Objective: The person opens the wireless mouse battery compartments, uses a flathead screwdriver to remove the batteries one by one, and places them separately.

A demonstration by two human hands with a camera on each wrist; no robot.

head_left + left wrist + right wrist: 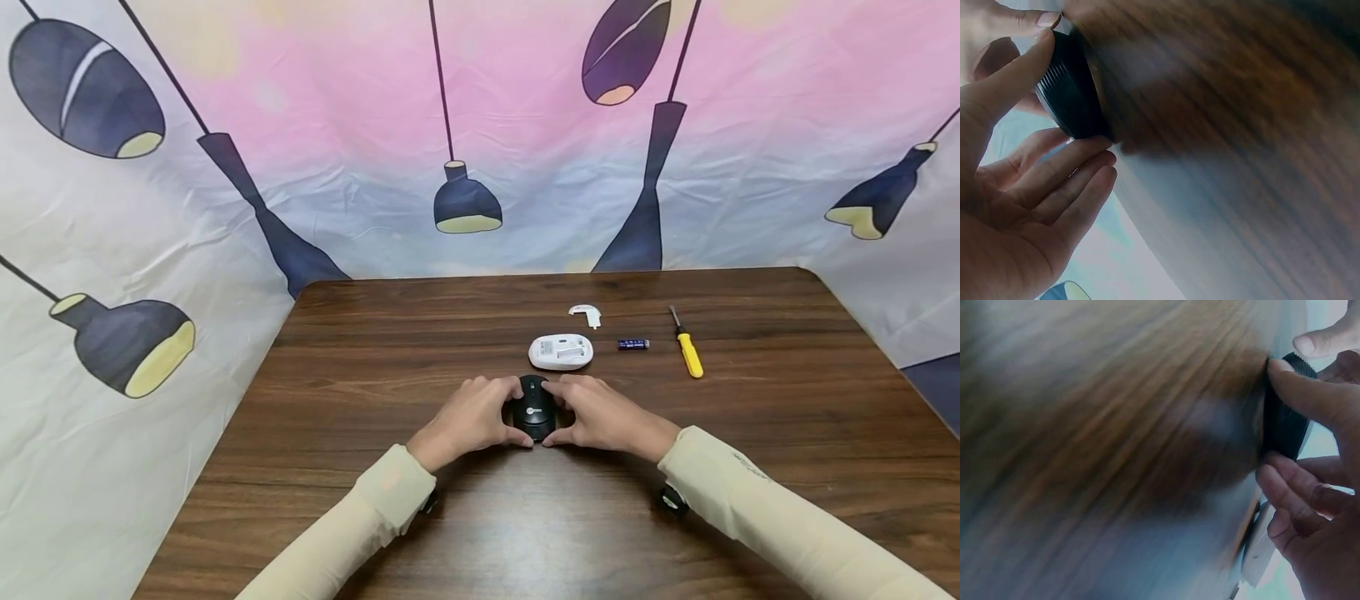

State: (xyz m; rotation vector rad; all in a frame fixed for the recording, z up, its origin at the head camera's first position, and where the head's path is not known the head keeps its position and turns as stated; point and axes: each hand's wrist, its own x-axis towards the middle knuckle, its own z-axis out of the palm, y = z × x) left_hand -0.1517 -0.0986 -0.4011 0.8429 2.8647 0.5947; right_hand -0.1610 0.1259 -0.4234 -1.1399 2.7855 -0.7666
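Note:
A black computer mouse lies on the wooden table, its scroll wheel pointing away from me. My left hand grips its left side, thumb at the near end and fingers toward the front. On the opposite side my right hand holds it the same way, the two thumbs close together. In the left wrist view the ribbed flank of the black mouse shows between thumb and fingertips. Just beyond it, a white mouse lies upside down with its battery bay uncovered.
Behind the white mouse lies a white battery cover. A blue battery and a yellow-handled screwdriver lie to the right. A fabric backdrop with printed lamps hangs behind the table.

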